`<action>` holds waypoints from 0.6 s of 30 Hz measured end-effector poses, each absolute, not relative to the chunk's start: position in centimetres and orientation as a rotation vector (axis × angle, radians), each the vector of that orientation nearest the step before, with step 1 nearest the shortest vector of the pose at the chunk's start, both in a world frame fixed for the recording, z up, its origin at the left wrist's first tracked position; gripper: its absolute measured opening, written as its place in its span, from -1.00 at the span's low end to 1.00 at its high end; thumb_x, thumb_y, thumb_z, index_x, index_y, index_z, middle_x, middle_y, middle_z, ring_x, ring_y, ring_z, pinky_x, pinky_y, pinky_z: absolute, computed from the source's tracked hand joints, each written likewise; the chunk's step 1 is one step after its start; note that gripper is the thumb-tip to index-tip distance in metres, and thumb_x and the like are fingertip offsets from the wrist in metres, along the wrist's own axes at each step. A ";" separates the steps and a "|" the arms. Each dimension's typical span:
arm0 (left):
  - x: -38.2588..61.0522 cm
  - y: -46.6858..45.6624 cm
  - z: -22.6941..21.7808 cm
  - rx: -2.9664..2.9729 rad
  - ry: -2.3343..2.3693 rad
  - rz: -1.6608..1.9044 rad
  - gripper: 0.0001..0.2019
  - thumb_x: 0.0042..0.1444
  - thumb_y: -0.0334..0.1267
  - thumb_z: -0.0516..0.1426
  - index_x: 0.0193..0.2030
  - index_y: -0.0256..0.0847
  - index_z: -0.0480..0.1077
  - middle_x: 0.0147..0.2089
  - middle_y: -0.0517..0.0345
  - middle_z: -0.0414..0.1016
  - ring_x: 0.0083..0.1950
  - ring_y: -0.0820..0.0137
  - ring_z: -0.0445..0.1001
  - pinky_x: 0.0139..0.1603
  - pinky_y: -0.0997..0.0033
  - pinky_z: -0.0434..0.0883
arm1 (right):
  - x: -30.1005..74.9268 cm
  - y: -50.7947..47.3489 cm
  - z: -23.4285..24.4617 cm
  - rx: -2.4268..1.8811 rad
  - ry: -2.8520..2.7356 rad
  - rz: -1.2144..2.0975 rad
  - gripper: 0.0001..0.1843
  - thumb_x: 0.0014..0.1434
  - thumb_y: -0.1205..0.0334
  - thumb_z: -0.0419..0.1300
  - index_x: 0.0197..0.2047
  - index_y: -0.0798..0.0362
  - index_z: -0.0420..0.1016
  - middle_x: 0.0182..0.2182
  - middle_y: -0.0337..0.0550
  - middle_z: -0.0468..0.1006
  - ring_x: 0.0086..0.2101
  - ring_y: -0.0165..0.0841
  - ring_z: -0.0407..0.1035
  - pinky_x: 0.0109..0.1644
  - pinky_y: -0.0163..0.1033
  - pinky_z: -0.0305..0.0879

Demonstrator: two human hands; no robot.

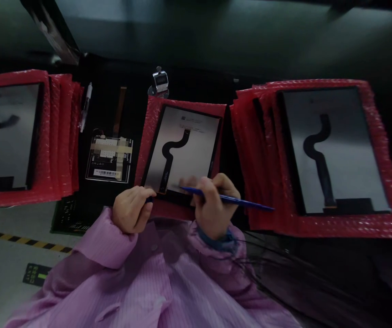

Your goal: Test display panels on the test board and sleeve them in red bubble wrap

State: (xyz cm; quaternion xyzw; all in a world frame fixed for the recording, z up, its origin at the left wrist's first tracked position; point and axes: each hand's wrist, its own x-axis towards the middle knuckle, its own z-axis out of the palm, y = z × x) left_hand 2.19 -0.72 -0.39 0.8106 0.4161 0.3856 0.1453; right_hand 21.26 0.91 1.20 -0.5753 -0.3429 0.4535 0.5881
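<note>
In the middle lies a display panel point(196, 150) with a grey back and a black S-shaped flex cable point(169, 157), on a red bubble-wrap sheet point(150, 120). My right hand point(214, 205) grips a blue pen point(237, 201) over the panel's lower right part. The pen points left, and I cannot tell whether its tip touches the panel. At the panel's lower left corner, my left hand point(131, 209) is closed, with a small dark blue piece point(149, 199) at its fingertips. Most of that piece is hidden by the fingers.
Stacks of red bubble wrap flank me, with one panel point(7, 136) on the left stack and another panel point(343, 159) on the right. Between them are a small circuit unit point(110, 157), a white pen point(85, 108) and a metal tally counter point(160, 82). Thin cables hang at lower right.
</note>
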 end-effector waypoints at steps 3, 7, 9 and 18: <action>2.7 -1.5 1.3 2.176 1.079 1.046 -0.82 0.47 -0.27 -0.03 0.08 -0.18 0.35 -0.17 0.09 0.61 -0.24 0.39 0.56 -0.22 0.42 0.48 | 22.2 -0.1 2.4 -1.119 -0.684 1.314 -0.56 0.25 0.14 0.24 -0.53 -0.01 0.08 -0.77 -0.47 0.13 -0.74 -0.55 -0.05 -0.63 -0.40 -0.04; 3.5 -2.6 3.2 1.991 0.939 0.864 -0.79 0.47 -0.26 0.02 0.13 -0.18 0.38 -0.15 0.10 0.63 -0.20 0.42 0.60 -0.17 0.47 0.52 | 22.4 -1.8 3.4 -1.014 -0.713 1.512 -0.52 0.23 0.10 0.30 -0.53 0.00 0.08 -0.74 -0.46 0.14 -0.72 -0.57 -0.05 -0.65 -0.41 -0.12; 3.7 -2.8 3.5 1.949 0.904 0.818 -0.79 0.47 -0.24 0.03 0.13 -0.19 0.40 -0.16 0.10 0.63 -0.20 0.42 0.60 -0.16 0.47 0.53 | 22.2 -2.4 3.6 -1.050 -0.730 1.534 -0.49 0.23 0.09 0.31 -0.54 0.01 0.07 -0.71 -0.44 0.14 -0.69 -0.57 -0.04 -0.63 -0.41 -0.11; 3.9 -3.6 3.2 1.964 0.885 0.773 -0.71 0.51 -0.13 -0.07 0.22 -0.17 0.27 -0.07 0.02 0.64 -0.13 0.33 0.66 -0.16 0.42 0.58 | 21.1 -3.3 4.0 -1.149 -1.015 1.385 -0.54 0.33 -0.03 0.18 -0.50 0.03 0.20 -0.59 -0.34 0.18 -0.56 -0.49 0.06 -0.50 -0.36 0.03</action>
